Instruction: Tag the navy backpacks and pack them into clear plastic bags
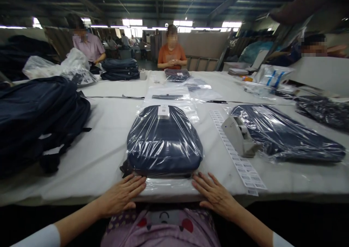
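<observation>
At the near edge of the white-covered worktop [105, 150], directly before the person, a navy backpack [165, 150] lies flat inside a clear plastic bag [170, 184]. The left hand [124, 193] and right hand [215, 195] rest palm-down at the bag's two near corners. The left fingers lie nearly side by side, the right ones slightly fanned, both thumbs set apart; neither hand appears to pinch anything.

The near end of the plastic reaches close to the worktop's edge, so an uneven pull or press there could skew the film, crease it, or trap air around the backpack. A dark strap [125, 168] juts out at the backpack's lower left; it could snag or bulge under the plastic, though I cannot tell whether it sits wholly inside. Drawing the film too hard over the rigid-looking lower edge might split it.

The backpack looks plump and smooth, rounded at the far end and broader toward the person. Bright glare streaks follow the wrinkles in the film, fanning from near a white label [163, 111] at the far end. The label carries a small printed square, too small to read.
</observation>
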The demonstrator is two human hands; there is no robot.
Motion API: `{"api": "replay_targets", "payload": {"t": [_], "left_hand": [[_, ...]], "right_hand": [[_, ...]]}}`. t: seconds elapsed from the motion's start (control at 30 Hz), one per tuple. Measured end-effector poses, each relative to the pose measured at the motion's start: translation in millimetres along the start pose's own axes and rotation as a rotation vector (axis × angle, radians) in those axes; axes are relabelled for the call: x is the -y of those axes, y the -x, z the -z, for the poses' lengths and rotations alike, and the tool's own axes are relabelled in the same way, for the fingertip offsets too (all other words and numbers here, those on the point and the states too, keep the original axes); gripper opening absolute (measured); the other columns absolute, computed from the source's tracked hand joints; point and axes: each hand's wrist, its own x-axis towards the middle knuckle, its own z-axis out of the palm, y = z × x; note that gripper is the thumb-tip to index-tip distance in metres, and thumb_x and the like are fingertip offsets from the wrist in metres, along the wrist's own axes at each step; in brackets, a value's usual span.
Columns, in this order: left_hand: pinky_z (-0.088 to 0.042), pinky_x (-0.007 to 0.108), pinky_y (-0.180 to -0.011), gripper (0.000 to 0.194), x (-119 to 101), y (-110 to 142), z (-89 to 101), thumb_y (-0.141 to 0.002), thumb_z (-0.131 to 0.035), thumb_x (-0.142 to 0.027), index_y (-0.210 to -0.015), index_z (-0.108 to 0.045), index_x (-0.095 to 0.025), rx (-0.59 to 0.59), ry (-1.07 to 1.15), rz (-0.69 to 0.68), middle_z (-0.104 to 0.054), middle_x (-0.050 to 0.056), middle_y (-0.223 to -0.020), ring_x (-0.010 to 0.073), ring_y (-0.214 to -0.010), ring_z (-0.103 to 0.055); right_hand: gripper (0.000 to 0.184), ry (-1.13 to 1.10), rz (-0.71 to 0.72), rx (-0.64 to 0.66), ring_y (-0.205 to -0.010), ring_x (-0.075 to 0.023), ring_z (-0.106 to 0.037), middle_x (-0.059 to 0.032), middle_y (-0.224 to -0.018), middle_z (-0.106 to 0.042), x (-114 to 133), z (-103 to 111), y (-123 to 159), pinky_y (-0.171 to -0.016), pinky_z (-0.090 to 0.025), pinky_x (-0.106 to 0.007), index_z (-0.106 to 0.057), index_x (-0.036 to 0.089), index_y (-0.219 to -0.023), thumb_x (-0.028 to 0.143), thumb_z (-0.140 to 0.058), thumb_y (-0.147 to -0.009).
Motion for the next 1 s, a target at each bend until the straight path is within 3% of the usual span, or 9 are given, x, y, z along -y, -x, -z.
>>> {"api": "replay_targets", "payload": {"t": [0.17, 0.27, 0.37, 0.5, 0.67, 0.73, 0.87, 1.0], "left_hand": [[-0.042, 0.042, -0.097, 0.049, -13.2, -14.5, 17.0, -0.091, -0.048, -0.043, -0.136, -0.043, -0.023, -0.084, -0.026, 0.079, -0.047, 0.013, -0.140, 0.0263, -0.115, -0.055], [-0.042, 0.039, -0.098, 0.046, -18.2, -36.7, 31.8, -0.095, -0.044, -0.035, -0.138, -0.039, -0.021, -0.139, 0.039, -0.028, -0.047, 0.014, -0.140, 0.0238, -0.119, -0.052], [-0.038, 0.036, -0.102, 0.054, -20.8, -59.1, 35.4, -0.094, -0.043, -0.041, -0.144, -0.030, -0.023, -0.066, 0.115, -0.097, -0.042, 0.012, -0.144, 0.0232, -0.127, -0.045], [-0.034, 0.039, -0.103, 0.066, -26.5, -72.5, 16.0, -0.090, -0.042, -0.056, -0.146, -0.025, -0.025, -0.014, 0.134, -0.040, -0.040, 0.011, -0.146, 0.0265, -0.129, -0.042], [-0.039, 0.040, -0.097, 0.085, -42.5, -78.8, -10.0, -0.079, -0.054, -0.065, -0.144, -0.027, -0.016, -0.109, 0.166, 0.084, -0.048, 0.015, -0.139, 0.0286, -0.119, -0.048], [-0.044, 0.040, -0.090, 0.077, -48.4, -85.0, -17.2, -0.081, -0.058, -0.058, -0.139, -0.033, -0.015, -0.197, 0.125, 0.171, -0.055, 0.015, -0.130, 0.0275, -0.109, -0.053], [-0.046, 0.035, -0.073, 0.028, -51.7, -97.7, -29.0, -0.093, -0.048, -0.028, -0.119, -0.053, -0.019, -0.303, 0.016, 0.284, -0.066, 0.009, -0.108, 0.0203, -0.083, -0.057], [-0.043, 0.030, -0.064, 0.026, -45.7, -103.0, -32.1, -0.092, -0.040, -0.013, -0.107, -0.059, -0.022, -0.327, -0.011, 0.316, -0.067, 0.004, -0.088, 0.0177, -0.071, -0.054]], "right_hand": [[0.044, 0.024, 0.016, -0.128, -0.115, -0.0233, -0.056, -0.0135, -0.133, -0.055, -0.5, 10.9, -12.7, -0.100, -0.041, -0.046, -0.048, 0.021, -0.134, 0.030, -0.054, -0.091], [0.039, 0.018, 0.050, -0.161, -0.108, -0.0212, -0.060, -0.0118, -0.129, -0.059, -0.7, 18.2, -27.3, -0.096, -0.045, -0.042, -0.052, 0.023, -0.130, 0.022, -0.052, -0.091], [0.036, 0.014, 0.123, -0.131, -0.108, -0.0217, -0.059, -0.0123, -0.125, -0.061, 3.2, 17.9, -40.2, -0.094, -0.046, -0.042, -0.054, 0.020, -0.127, 0.022, -0.052, -0.092], [0.025, 0.004, 0.128, -0.081, -0.099, -0.0206, -0.059, -0.0110, -0.118, -0.063, 12.3, 8.0, -50.7, -0.089, -0.049, -0.039, -0.060, 0.016, -0.114, 0.017, -0.047, -0.093], [0.025, -0.041, 0.077, -0.170, -0.085, -0.0189, -0.059, -0.0095, -0.095, -0.066, 14.8, -3.0, -55.5, -0.079, -0.048, -0.035, -0.062, 0.014, -0.092, 0.013, -0.037, -0.095], [0.025, -0.060, 0.024, -0.219, -0.076, -0.0171, -0.057, -0.0069, -0.082, -0.064, 13.1, -6.3, -57.3, -0.072, -0.046, -0.033, -0.061, 0.015, -0.088, 0.013, -0.037, -0.095], [0.022, -0.038, 0.004, -0.239, -0.062, -0.0149, -0.051, -0.0015, -0.065, -0.056, 9.3, -9.0, -57.9, -0.061, -0.041, -0.030, -0.060, 0.016, -0.082, 0.015, -0.042, -0.095], [0.032, 0.031, 0.090, -0.211, -0.062, -0.0170, -0.052, -0.0037, -0.067, -0.057, 11.2, 3.4, -54.4, -0.062, -0.044, -0.033, -0.062, 0.012, -0.098, 0.040, -0.046, -0.095]]}}
